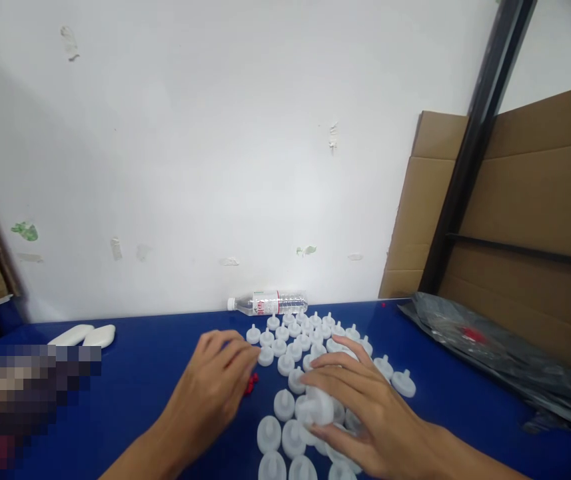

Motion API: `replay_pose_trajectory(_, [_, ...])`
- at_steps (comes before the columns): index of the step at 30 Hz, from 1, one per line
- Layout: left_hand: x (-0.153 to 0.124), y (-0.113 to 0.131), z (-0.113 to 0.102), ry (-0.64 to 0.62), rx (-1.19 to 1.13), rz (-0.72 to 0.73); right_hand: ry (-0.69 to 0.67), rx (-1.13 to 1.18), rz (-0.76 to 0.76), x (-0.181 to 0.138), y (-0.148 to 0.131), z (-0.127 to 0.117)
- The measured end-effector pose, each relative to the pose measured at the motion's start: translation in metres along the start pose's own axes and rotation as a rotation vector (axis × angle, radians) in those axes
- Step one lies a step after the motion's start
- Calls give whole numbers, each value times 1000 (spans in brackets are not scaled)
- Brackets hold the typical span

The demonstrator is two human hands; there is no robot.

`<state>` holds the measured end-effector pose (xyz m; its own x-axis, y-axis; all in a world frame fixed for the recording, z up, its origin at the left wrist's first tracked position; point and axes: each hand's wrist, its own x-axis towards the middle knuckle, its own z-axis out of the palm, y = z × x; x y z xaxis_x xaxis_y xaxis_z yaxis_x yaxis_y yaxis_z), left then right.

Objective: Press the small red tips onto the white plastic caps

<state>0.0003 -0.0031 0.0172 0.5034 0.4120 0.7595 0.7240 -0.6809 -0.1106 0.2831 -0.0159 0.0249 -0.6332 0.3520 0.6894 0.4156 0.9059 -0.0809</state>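
While the right hand (pixel 371 401) pinches a frosted white cap (pixel 318 408), round — blurred, left hand (pixel 218 381) half-curled, contents unclear.

Bright, diffuse light — soft shadow left on white wall (pixel 245 133) — lower left pixelated.

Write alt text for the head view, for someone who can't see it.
A person's right hand holds a translucent white piece over many stemmed white pieces on a blue table, while the left hand is beside small red pieces. A clear bottle lies on its side near the white wall.
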Motion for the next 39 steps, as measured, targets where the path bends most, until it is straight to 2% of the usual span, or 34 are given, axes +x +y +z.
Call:
replay_pose_trajectory(2, [-4, -23, 2, -105, 23, -134, -7, -20, 13, -4, 7, 3])
replay_pose_trajectory(4, [-8, -41, 3, -218, 3, -334, -15, -61, 11, -7, 15, 5])
replay_pose_trajectory(6, [-12, -54, 4, -307, -16, -492, -19, -100, 0, -8, 20, 5])
replay_pose_trajectory(8, [-15, -61, 4, -356, -24, -573, -22, -119, -13, -9, 23, 5])
replay_pose_trajectory(28, [-19, -62, 11, -491, -55, -628, 10, -58, -1, -5, 20, 3])
replay_pose_trajectory(34, [-16, -58, 7, -475, -60, -649, 19, -39, -15, -7, 18, 3])
replay_pose_trajectory(39, [-13, -56, 3, -410, -57, -675, 29, -42, -32, -6, 17, 2])
